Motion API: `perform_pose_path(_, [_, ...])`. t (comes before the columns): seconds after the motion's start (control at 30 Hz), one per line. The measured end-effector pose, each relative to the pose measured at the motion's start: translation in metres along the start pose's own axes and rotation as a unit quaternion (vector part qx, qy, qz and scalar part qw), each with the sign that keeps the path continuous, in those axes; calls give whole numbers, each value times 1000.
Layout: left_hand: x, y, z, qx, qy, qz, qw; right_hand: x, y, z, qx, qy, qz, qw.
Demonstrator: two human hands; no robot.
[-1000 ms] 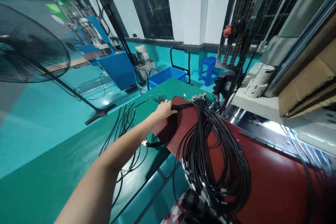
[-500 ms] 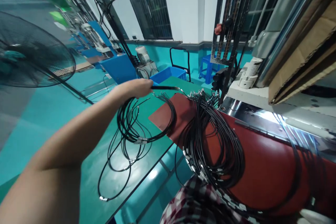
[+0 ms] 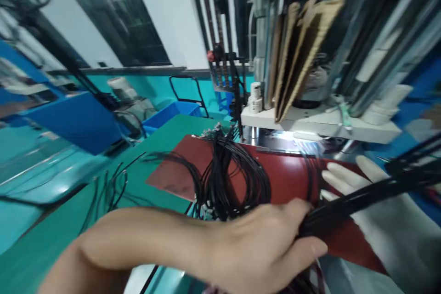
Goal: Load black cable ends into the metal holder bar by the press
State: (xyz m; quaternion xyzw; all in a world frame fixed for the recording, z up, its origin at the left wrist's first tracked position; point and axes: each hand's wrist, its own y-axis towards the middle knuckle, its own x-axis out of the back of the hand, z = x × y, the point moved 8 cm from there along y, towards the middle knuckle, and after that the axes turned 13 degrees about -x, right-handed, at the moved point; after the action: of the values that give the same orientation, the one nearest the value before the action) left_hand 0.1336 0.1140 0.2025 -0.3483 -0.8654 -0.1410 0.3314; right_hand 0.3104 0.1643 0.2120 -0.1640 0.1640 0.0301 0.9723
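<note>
Glossy black plastic-sheathed cables (image 3: 361,200), matt red mat (image 3: 285,174), smooth white rubber glove (image 3: 379,220), rough brown cardboard (image 3: 303,50)

Lower centre of the frame: our bare left hand (image 3: 262,250) closes round a bunch of black cables (image 3: 361,195).
Right of it: our white-gloved right hand (image 3: 375,206) lies behind that bunch.
Frame centre: we see a pile of black cable loops (image 3: 227,179) on the dark red mat (image 3: 289,177).
Left: the flat green table (image 3: 62,229) carries loose cables.
Above the mat: a grey press machine (image 3: 310,119).
</note>
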Motion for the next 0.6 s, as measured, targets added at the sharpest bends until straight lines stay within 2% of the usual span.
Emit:
perform_pose_path(0.07, [-25,27,-13,-45,15,58,997,7,8,-3,-11,62,-45,997])
perform_pose_path(0.17, [-47,54,-4,-43,101,96,989,16,23,-8,-2,117,-50,992])
perform_pose_path(0.3, [-51,68,16,-23,176,89,980,37,48,-4,61,227,-60,970])
perform_pose_path(0.4, [-53,65,21,-29,170,105,979,45,70,-7,53,285,-63,955])
perform_pose_path(0.5, [-42,69,31,-45,162,104,980,39,89,-19,-8,250,-35,967])
perform_pose_path(0.6, [3,93,60,-46,234,4,971,34,100,-36,-80,190,-17,978])
